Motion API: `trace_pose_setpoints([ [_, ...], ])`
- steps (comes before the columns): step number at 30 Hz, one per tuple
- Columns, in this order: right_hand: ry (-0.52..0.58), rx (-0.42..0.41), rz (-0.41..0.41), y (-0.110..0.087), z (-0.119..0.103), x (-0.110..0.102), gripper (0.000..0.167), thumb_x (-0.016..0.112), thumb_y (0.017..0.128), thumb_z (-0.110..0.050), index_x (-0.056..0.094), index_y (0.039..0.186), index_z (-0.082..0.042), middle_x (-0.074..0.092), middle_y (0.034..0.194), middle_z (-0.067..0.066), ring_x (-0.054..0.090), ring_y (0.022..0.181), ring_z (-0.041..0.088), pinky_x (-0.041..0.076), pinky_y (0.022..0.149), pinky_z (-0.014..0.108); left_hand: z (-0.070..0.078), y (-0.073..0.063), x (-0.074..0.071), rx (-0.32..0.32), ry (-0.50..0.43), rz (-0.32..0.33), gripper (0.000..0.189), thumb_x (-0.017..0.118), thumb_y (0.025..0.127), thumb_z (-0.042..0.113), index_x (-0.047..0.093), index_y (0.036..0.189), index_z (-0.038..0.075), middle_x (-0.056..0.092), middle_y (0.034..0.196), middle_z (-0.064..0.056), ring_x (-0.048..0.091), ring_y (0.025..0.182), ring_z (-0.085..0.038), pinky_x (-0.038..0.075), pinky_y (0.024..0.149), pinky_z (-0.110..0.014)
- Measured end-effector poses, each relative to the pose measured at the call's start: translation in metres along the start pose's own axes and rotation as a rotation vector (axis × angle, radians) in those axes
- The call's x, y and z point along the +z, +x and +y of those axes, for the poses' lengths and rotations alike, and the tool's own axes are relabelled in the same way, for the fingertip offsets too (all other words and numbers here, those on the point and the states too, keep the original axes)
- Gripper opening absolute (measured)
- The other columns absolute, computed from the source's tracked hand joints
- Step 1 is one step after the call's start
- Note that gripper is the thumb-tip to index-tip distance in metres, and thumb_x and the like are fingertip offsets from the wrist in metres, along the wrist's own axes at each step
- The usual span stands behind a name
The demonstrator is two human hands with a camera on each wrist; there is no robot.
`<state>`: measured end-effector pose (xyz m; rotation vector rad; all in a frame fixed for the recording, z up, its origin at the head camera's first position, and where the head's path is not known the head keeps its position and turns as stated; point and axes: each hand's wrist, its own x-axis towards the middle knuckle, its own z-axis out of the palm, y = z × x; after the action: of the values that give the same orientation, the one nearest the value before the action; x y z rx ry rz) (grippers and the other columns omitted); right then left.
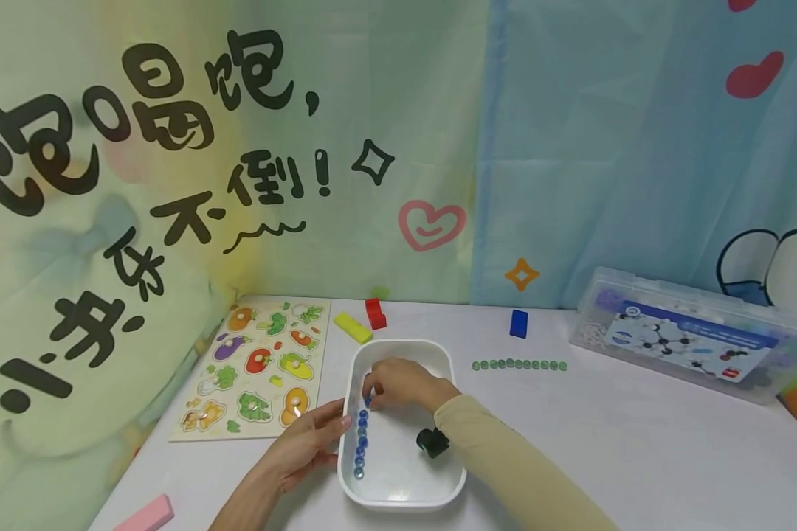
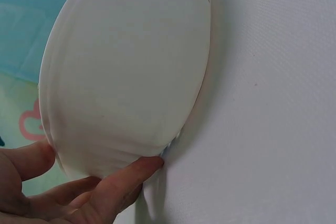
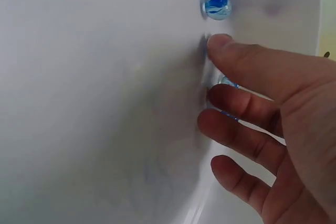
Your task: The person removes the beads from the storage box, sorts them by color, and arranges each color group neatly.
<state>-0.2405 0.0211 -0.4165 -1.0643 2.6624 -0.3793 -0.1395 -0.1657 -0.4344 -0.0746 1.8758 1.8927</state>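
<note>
A white tray [image 1: 398,495] stands on the table, with a line of blue glass marbles [image 1: 361,442] along its left side. My left hand [image 1: 308,439] grips the tray's left wall, the thumb at the rim and the fingers against the outside. Inside the tray, my right hand [image 1: 401,385] reaches to the far end of that line. In the right wrist view its thumb and fingers stand apart around a marble [image 3: 229,81], partly hidden behind them. Two clear marbles with blue swirls [image 3: 217,8] lie just beyond the thumb.
A vegetable puzzle board [image 1: 275,424] lies left of the tray. Behind are a yellow block [image 1: 353,328], a red block [image 1: 375,314] and a blue block [image 1: 519,324]. Green beads [image 1: 519,364] form a row at right, near a clear plastic box [image 1: 691,332]. A pink block [image 1: 146,514] lies front left.
</note>
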Motion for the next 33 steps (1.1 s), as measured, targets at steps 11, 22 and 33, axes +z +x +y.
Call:
trace_pose_setpoints([
  [11, 0.052, -0.017, 0.058, -0.010, 0.003, -0.019, 0.019, 0.074, 0.086, -0.026, 0.075, 0.106, -0.023, 0.061, 0.085, -0.008, 0.052, 0.077, 0.008, 0.045, 0.070, 0.018, 0.000, 0.000, 0.000, 0.000, -0.001, 0.002, 0.067, 0.058, 0.098, 0.029, 0.028, 0.151, 0.001, 0.048, 0.144, -0.021, 0.063, 0.106, -0.017, 0.058, 0.082, -0.035],
  [22, 0.192, -0.008, 0.241, -0.059, 0.039, -0.071, 0.021, 0.072, 0.088, -0.022, 0.074, 0.108, -0.015, 0.068, 0.092, -0.002, 0.056, 0.079, 0.010, 0.051, 0.066, 0.017, 0.001, -0.001, 0.003, -0.032, 0.029, 0.058, 0.067, 0.061, 0.096, 0.032, 0.032, 0.150, 0.004, 0.048, 0.144, -0.020, 0.062, 0.099, -0.016, 0.057, 0.076, -0.031],
  [33, 0.212, 0.047, 0.333, -0.111, 0.106, -0.044, 0.018, 0.072, 0.087, -0.019, 0.073, 0.103, -0.011, 0.067, 0.084, -0.004, 0.057, 0.076, 0.008, 0.047, 0.060, 0.020, 0.001, 0.000, 0.002, -0.037, 0.040, 0.058, 0.066, 0.060, 0.096, 0.031, 0.032, 0.150, 0.004, 0.046, 0.146, -0.020, 0.062, 0.099, -0.016, 0.057, 0.077, -0.031],
])
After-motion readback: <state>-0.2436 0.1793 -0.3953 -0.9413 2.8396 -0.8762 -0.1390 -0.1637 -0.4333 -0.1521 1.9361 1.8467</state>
